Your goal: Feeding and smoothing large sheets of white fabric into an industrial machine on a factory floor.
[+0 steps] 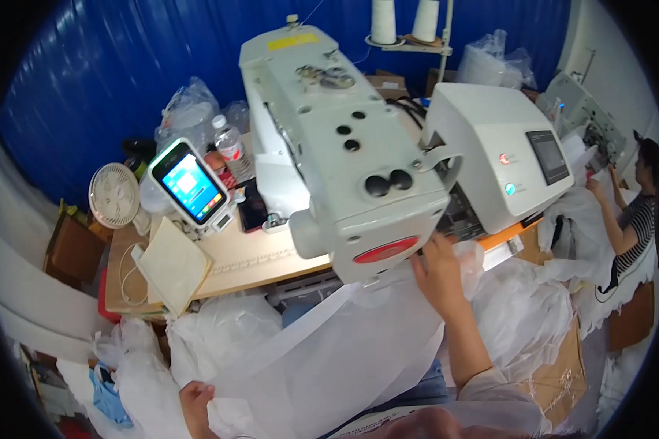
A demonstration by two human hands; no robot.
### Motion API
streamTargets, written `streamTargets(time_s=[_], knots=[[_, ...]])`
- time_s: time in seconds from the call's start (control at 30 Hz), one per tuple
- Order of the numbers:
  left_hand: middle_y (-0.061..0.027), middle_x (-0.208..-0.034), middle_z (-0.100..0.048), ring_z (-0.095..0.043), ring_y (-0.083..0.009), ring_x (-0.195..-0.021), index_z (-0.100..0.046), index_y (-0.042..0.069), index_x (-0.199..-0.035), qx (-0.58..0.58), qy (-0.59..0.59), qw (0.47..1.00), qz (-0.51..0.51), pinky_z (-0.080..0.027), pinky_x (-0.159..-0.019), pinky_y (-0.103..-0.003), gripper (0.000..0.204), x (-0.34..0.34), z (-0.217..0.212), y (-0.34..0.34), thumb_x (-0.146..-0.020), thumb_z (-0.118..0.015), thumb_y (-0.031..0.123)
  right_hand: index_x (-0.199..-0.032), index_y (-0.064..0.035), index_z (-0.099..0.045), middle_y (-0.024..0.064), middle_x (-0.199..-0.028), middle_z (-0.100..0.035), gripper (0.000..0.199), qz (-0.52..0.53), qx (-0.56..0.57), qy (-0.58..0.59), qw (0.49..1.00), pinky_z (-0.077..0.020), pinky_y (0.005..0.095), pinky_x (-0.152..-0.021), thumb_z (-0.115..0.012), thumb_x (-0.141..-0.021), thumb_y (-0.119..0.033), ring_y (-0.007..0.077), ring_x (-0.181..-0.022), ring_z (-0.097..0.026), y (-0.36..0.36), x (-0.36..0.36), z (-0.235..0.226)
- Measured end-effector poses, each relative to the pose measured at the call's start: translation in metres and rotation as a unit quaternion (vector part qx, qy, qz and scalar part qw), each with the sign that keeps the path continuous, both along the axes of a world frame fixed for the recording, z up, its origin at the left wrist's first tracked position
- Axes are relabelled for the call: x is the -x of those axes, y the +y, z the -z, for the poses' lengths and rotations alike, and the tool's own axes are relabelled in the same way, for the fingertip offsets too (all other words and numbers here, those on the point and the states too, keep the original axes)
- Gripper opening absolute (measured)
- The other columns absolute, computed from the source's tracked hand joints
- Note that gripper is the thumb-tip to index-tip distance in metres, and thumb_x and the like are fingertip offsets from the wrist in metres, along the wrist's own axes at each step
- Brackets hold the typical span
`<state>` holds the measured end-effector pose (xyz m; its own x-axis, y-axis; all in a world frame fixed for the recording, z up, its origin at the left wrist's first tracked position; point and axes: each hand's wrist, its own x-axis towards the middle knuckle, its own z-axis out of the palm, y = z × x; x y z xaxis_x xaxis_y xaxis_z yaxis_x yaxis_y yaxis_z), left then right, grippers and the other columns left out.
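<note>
A pale grey-green sewing machine (359, 161) fills the middle, its head towards me. Sheer white fabric (322, 351) runs from beneath that head down over my lap. My right hand (441, 278) lies at the head's right side on the fabric, thumb and fingers apart; the fingertips are partly hidden by the machine. Lower left, my left hand (196, 401) has its fingers curled closed at the fabric's left edge, seemingly gripping it. The needle area is hidden behind the machine head.
A lit touchscreen (188, 183), fan (114, 194), bottle (231, 150) and notepad (172, 265) stand left on the table. A white machine housing (490, 157) is close on the right. White fabric heaps (520, 314) lie around. At far right another person (637, 212) works at a machine.
</note>
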<state>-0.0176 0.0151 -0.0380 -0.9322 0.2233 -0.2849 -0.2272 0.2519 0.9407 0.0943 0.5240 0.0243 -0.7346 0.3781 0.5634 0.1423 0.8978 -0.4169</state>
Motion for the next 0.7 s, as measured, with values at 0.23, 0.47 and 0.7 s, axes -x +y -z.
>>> streamTargets(time_s=[0.23, 0.47, 0.7], knots=[[-0.0035, -0.068, -0.055, -0.050, -0.0110, -0.062, -0.056, -0.002, -0.083, 0.022, 0.220, 0.955, -0.199, -0.042, -0.059, -0.024, 0.005, 0.010, 0.009, 0.010, -0.079, -0.054, -0.001, -0.105, -0.0004, -0.053, 0.0179, -0.096, -0.059, 0.041, -0.002, 0.149, -0.206, 0.967, -0.0489, 0.0374, -0.074, -0.069, -0.078, -0.027, 0.0352, -0.086, -0.060, -0.046, 0.003, 0.007], [-0.0029, -0.074, -0.056, -0.051, -0.0110, -0.064, -0.057, -0.002, -0.082, 0.160, 0.378, 0.895, -0.175, -0.042, -0.059, -0.023, 0.008, 0.029, 0.037, 0.026, -0.085, -0.052, 0.003, -0.099, -0.0033, -0.061, 0.0136, -0.080, -0.063, 0.034, -0.002, 0.164, -0.041, 0.986, -0.0508, 0.0372, -0.065, -0.067, -0.079, -0.030, 0.0309, -0.074, -0.063, -0.047, -0.013, 0.011], [0.0003, -0.077, -0.053, -0.049, -0.0076, -0.066, -0.057, 0.001, -0.085, 0.066, 0.066, 0.995, 0.038, -0.041, -0.056, -0.022, 0.004, 0.002, -0.005, 0.044, -0.084, -0.055, 0.004, -0.088, -0.0044, -0.061, 0.0117, -0.069, -0.060, 0.009, 0.029, 0.088, -0.173, 0.981, -0.0474, 0.0319, -0.056, -0.062, -0.082, -0.011, 0.0248, -0.060, -0.059, 0.017, -0.077, 0.043]])
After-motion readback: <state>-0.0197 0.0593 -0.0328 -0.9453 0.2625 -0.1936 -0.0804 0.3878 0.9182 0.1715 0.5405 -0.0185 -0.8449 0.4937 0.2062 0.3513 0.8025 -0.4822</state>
